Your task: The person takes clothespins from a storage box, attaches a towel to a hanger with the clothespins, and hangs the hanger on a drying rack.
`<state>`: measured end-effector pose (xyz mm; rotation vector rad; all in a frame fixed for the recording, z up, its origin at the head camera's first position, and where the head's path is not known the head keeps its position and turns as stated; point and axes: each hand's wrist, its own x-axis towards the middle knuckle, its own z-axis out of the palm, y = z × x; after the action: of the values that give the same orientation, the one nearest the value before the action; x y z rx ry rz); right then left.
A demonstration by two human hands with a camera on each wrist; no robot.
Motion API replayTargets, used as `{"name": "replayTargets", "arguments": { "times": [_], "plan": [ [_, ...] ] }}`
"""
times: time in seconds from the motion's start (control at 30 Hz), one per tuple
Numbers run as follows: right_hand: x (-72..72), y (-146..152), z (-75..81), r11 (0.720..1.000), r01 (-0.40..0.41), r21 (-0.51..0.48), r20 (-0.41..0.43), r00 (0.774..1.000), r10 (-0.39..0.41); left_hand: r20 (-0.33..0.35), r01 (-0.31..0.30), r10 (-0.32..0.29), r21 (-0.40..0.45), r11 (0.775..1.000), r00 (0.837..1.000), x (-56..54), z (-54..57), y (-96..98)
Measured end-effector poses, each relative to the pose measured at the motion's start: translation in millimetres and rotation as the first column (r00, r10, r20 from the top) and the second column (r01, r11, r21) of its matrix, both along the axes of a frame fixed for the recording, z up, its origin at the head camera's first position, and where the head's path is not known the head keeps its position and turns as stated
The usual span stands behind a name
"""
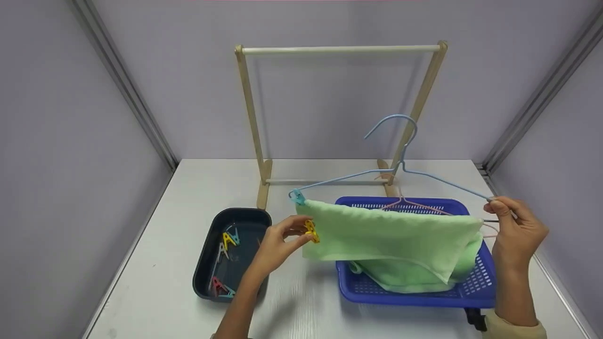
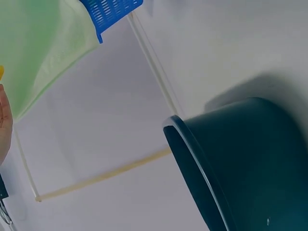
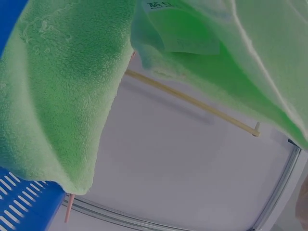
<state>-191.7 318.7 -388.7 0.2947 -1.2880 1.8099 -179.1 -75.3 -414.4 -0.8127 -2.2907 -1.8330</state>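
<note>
A light green towel (image 1: pixel 386 235) hangs folded over the lower bar of a blue hanger (image 1: pixel 396 116). At the hanger's left end, a light blue clothespin (image 1: pixel 297 197) sits at the towel's top corner. My left hand (image 1: pixel 278 242) pinches a yellow clothespin (image 1: pixel 311 230) between thumb and fingers, in front of the towel's left edge. With thumb and fingers, my right hand (image 1: pixel 518 230) grips the right end of the hanger. In the left wrist view, only a sliver of the left hand (image 2: pixel 4 120) shows beside the towel (image 2: pixel 43 43).
A blue basket (image 1: pixel 414 299) behind and below the towel contains more green cloth (image 1: pixel 405 280) and a pink hanger (image 1: pixel 424 207). Left of it, a dark tray (image 1: pixel 240 214) holds several clothespins (image 1: pixel 227 240). At the back stands a wooden drying rack (image 1: pixel 341 49).
</note>
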Motion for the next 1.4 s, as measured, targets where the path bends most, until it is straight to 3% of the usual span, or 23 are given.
{"name": "replayTargets", "arguments": {
  "times": [0.27, 0.5, 0.57, 0.97, 1.23, 1.4],
  "plan": [
    [0.2, -2.2, 1.6, 1.0, -0.008, -0.003, 0.002, 1.0, 0.008, 0.023, 0.005, -0.005, -0.001, 1.0, 1.0, 1.6, 5.3, 7.4],
    [-1.7, -2.3, 1.0, 1.0, 0.003, -0.003, 0.011, 1.0, -0.003, 0.006, 0.002, -0.002, -0.006, 1.0, 1.0, -10.9, -14.2, 13.6],
    [-2.0, -2.4, 0.6, 1.0, -0.001, -0.012, 0.009, 1.0, 0.001, 0.002, 0.014, -0.014, -0.005, 1.0, 1.0, -11.8, -14.3, 16.0],
    [0.0, -1.1, 1.3, 1.0, 0.016, 0.005, 0.024, 1.0, -0.016, -0.077, 0.079, -0.079, -0.001, 0.997, 0.994, -14.6, 3.4, 41.4],
    [0.9, -0.7, 1.5, 1.0, 0.023, 0.005, 0.034, 0.999, -0.024, -0.059, 0.1, -0.1, 0.01, 0.995, 0.993, -14.2, 8.5, 56.3],
    [1.7, -0.5, 1.2, 0.999, 0.037, 0.009, 0.05, 0.998, -0.037, -0.039, 0.113, -0.113, 0.001, 0.994, 0.993, -3.5, 28.9, 61.5]
  ]
}}
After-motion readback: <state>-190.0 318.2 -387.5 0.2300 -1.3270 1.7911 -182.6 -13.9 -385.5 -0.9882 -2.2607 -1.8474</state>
